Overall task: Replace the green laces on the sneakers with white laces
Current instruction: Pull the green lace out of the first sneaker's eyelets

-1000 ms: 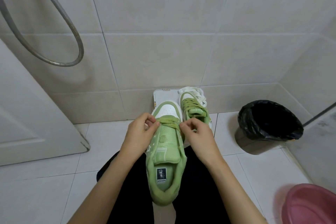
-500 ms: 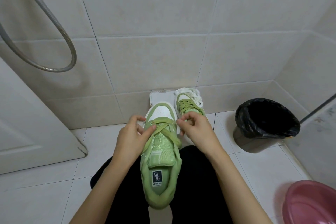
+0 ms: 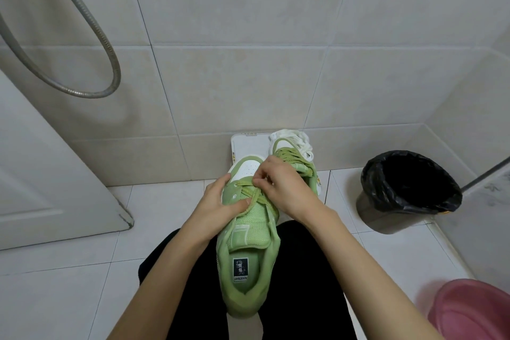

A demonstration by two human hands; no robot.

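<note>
legs: black trousers point(image 3: 298, 284) | forearms point(image 3: 358, 265): bare | left hand point(image 3: 218, 201), right hand point(image 3: 287, 188): bare

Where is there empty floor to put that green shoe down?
Bare tiles lie on the left, between the door and the black trouser leg. A smaller bare patch sits on the right, between the leg, the bin and the pink basin. By the wall it is crowded: the second sneaker and white laces.

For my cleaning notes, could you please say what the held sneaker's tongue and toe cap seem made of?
Tongue: seemingly matte green mesh fabric, given its fine grid texture. Toe cap: smooth white leather or synthetic, cannot tell which; small perforation dots show.
</note>
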